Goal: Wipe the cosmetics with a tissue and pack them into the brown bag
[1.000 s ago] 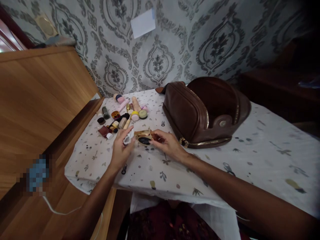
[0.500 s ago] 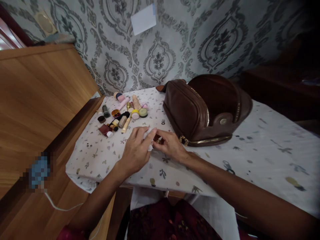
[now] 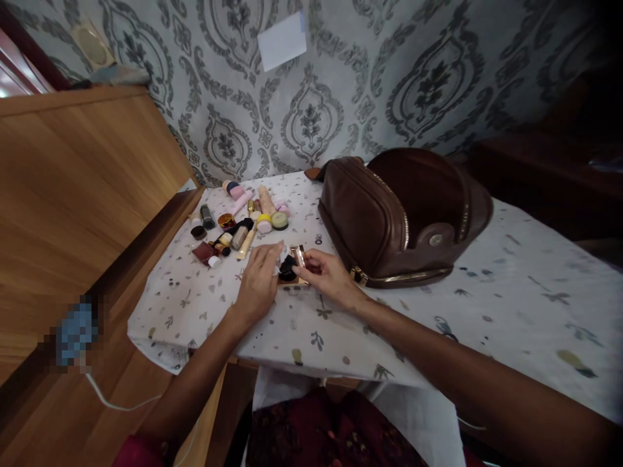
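Note:
Near the table's front edge, my right hand (image 3: 331, 279) pinches a small shiny case (image 3: 298, 256) with a gold-coloured rim. A small black item (image 3: 287, 267) shows between my two hands, against the case. My left hand (image 3: 259, 279) is closed around something whitish, mostly hidden by the fingers. Several cosmetics lie behind my left hand, among them a dark red bottle (image 3: 203, 252) with a white cap, a yellow tube (image 3: 247, 241) and a green-lidded jar (image 3: 279, 221). To the right stands a brown leather bag (image 3: 360, 220), its top unzipped.
A patterned white cloth (image 3: 195, 311) covers the table. Wooden furniture (image 3: 87, 162) stands at the left, with a white cable (image 3: 114, 407) below it. The patterned wall (image 3: 311, 117) rises behind the table, bearing a white paper (image 3: 282, 42).
My hands have moved slightly apart, and the shiny case and black item now show between them. The whitish material has shifted left with my left hand.

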A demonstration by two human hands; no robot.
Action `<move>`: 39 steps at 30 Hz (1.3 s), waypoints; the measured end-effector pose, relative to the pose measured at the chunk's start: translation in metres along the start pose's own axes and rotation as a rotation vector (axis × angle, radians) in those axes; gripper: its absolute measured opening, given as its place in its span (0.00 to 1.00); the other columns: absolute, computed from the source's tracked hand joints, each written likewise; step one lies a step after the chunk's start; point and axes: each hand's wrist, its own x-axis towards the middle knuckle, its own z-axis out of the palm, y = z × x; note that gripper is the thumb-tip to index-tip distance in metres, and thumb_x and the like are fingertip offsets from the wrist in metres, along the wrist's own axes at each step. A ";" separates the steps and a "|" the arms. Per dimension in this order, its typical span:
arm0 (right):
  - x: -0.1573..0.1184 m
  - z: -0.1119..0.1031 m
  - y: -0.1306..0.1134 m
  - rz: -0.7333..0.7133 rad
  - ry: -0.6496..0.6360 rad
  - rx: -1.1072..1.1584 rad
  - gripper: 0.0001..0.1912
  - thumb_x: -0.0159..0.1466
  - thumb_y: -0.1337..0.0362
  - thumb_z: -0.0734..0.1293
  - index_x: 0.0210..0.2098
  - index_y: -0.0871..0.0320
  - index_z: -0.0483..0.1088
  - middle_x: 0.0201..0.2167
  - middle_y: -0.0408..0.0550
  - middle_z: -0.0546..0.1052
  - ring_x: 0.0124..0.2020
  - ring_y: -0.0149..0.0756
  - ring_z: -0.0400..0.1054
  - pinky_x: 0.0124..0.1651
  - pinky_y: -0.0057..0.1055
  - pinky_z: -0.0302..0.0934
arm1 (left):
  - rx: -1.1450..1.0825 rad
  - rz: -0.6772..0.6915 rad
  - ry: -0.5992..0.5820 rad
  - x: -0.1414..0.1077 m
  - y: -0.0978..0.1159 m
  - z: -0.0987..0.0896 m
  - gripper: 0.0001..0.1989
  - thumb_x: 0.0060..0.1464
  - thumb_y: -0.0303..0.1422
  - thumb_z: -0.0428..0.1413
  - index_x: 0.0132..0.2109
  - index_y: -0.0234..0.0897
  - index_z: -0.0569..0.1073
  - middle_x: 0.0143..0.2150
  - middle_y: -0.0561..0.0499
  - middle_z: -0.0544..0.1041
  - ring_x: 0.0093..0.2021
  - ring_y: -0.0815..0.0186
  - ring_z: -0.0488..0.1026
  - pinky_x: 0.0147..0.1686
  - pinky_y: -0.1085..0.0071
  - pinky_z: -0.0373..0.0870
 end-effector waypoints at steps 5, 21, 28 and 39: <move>0.001 0.001 0.000 0.039 -0.089 0.144 0.18 0.55 0.61 0.71 0.42 0.57 0.67 0.34 0.44 0.78 0.36 0.36 0.73 0.42 0.32 0.66 | -0.022 0.057 -0.022 -0.001 0.012 0.006 0.23 0.60 0.20 0.44 0.61 0.32 0.65 0.55 0.39 0.72 0.56 0.57 0.66 0.57 0.55 0.68; 0.008 -0.007 0.002 0.132 -0.097 0.115 0.21 0.60 0.46 0.67 0.41 0.56 0.68 0.25 0.38 0.72 0.22 0.29 0.65 0.26 0.26 0.61 | -0.141 0.192 -0.148 -0.024 0.014 0.003 0.26 0.55 0.15 0.45 0.58 0.36 0.66 0.52 0.41 0.70 0.53 0.58 0.67 0.52 0.58 0.71; 0.004 -0.008 -0.001 0.116 -0.128 0.076 0.24 0.61 0.44 0.65 0.48 0.55 0.67 0.19 0.36 0.70 0.19 0.31 0.65 0.24 0.27 0.62 | -0.237 0.032 -0.008 -0.010 0.008 0.007 0.24 0.52 0.16 0.46 0.55 0.36 0.70 0.50 0.43 0.70 0.53 0.59 0.68 0.54 0.60 0.69; 0.000 -0.006 -0.011 0.164 -0.107 0.193 0.22 0.58 0.45 0.70 0.41 0.55 0.66 0.21 0.37 0.72 0.21 0.29 0.66 0.28 0.27 0.61 | -0.185 -0.260 0.070 -0.004 -0.023 0.002 0.17 0.56 0.21 0.49 0.50 0.35 0.75 0.45 0.46 0.71 0.47 0.62 0.71 0.50 0.62 0.70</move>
